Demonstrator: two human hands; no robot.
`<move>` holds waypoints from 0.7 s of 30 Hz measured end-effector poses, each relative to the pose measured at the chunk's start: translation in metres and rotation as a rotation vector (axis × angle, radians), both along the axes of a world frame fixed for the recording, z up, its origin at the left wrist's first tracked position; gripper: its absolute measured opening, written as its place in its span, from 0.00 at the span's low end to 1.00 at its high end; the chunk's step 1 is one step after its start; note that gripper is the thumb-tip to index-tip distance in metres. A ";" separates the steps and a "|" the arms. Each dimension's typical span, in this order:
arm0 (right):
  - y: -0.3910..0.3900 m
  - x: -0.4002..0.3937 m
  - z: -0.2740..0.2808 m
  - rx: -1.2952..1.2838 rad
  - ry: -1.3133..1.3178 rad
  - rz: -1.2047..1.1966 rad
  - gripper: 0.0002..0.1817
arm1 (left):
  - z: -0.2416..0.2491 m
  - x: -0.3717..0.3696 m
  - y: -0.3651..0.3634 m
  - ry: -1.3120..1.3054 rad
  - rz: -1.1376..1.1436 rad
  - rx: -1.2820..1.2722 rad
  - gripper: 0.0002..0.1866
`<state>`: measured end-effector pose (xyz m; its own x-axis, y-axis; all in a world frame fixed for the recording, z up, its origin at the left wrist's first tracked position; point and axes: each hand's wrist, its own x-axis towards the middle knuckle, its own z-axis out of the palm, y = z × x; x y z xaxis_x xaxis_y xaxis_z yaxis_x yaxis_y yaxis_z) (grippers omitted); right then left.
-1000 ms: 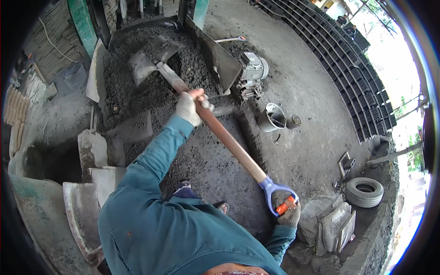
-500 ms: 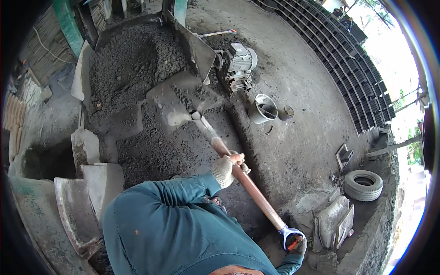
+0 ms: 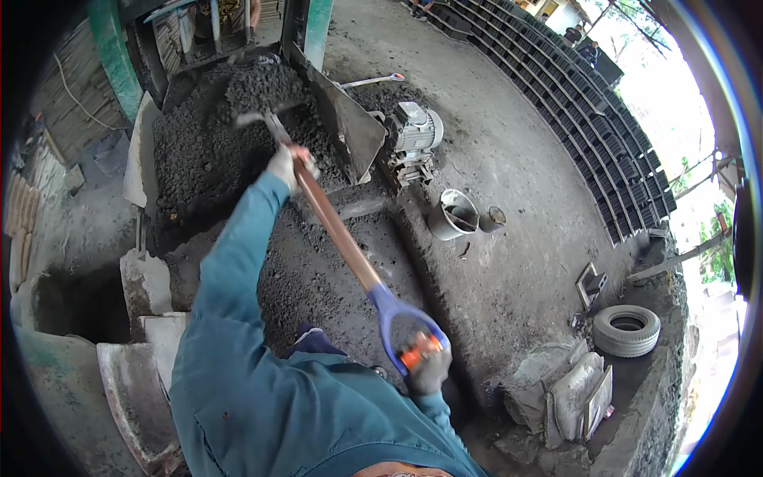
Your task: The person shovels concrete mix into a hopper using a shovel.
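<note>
My left hand (image 3: 291,168), in a pale work glove, is wrapped round the lower shaft of a shovel (image 3: 338,226). With a grey glove on, my right hand (image 3: 430,367) grips the orange bar inside the shovel's purple D-shaped handle. The shovel slants up and left from my body. Its blade end lies over the dark, crumbly mix (image 3: 207,135) in a metal-sided bin (image 3: 342,119). Motion smears the blade, and dark material at its tip blends with the heap. More loose dark material lies on the floor by my feet.
An electric motor (image 3: 415,131) sits right of the bin, near another shovel (image 3: 369,81). A bucket (image 3: 451,226) and a small can (image 3: 493,219) stand on the floor. A tyre (image 3: 626,331) and stiff cement-crusted sacks (image 3: 548,381) lie at right. Block racks (image 3: 556,103) curve behind; people are far back.
The shovel has swung forward and up-left, from over the floor to over the bin's heap. My left arm has stretched out, and my right hand has come up and inward with the handle.
</note>
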<state>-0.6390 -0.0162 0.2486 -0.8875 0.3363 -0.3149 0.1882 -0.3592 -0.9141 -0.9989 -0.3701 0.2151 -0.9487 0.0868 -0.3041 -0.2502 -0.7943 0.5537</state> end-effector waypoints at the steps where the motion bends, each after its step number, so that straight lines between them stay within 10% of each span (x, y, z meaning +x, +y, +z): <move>1: -0.022 -0.013 0.018 0.154 0.010 0.044 0.11 | -0.010 -0.026 -0.020 0.036 0.064 -0.025 0.08; 4: -0.022 -0.024 0.051 0.424 0.304 0.312 0.16 | 0.016 -0.046 -0.032 -0.022 0.236 -0.191 0.08; 8: 0.065 0.009 0.120 0.006 0.519 0.095 0.21 | 0.087 0.021 0.041 0.054 0.092 0.144 0.14; 13: 0.216 0.050 0.208 1.182 0.547 -0.146 0.20 | 0.116 0.116 0.147 0.120 -0.057 0.506 0.22; 15: 0.263 0.029 0.226 1.547 1.001 -0.422 0.18 | 0.128 0.150 0.181 0.049 -0.179 0.654 0.25; 21: 0.325 0.008 0.352 1.599 1.527 -0.586 0.13 | 0.108 0.225 0.243 0.479 -0.218 0.584 0.34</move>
<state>-0.6312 0.3088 0.6005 0.1243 -0.2327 0.9646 -0.5073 0.8206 0.2633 -0.7740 -0.1275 0.3228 -0.9081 0.3057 0.2862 -0.2733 -0.9504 0.1483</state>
